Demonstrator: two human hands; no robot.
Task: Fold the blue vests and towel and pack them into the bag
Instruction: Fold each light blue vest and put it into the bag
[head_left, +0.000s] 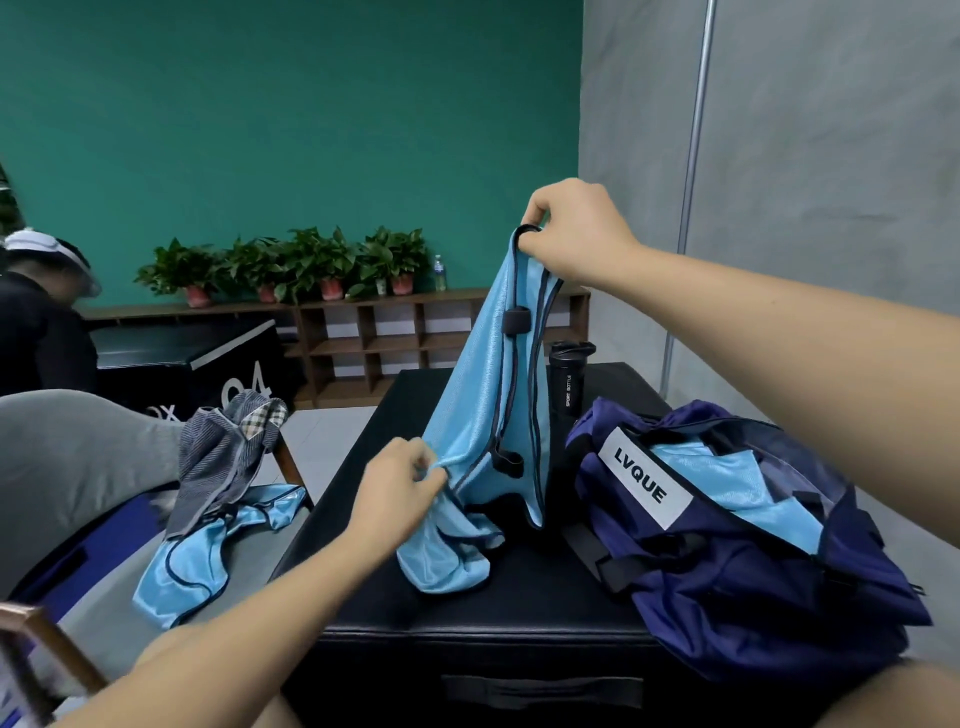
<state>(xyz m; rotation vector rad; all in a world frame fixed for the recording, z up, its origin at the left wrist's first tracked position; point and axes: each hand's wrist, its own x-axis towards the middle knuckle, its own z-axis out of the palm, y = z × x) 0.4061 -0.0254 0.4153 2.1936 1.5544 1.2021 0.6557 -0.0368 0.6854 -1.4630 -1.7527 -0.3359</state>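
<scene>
A light blue vest (470, 395) with dark trim hangs over the black padded box (509, 608). My right hand (574, 231) pinches its top strap, held high. My left hand (402, 486) grips a bunch of its lower fabric just above the box top. The navy bag (769, 587) labelled LVQUE lies open at the right of the box, with blue fabric (727, 478) inside it. A second blue vest (202, 556) lies crumpled on the grey seat at the left. A striped grey towel (223, 457) drapes over the chair beside it.
A black sport bottle (569, 379) stands on the box behind the held vest. A person in dark clothes sits at the far left (41, 322). Wooden shelves with potted plants (291, 265) line the green wall. A metal pole (691, 171) stands at the right.
</scene>
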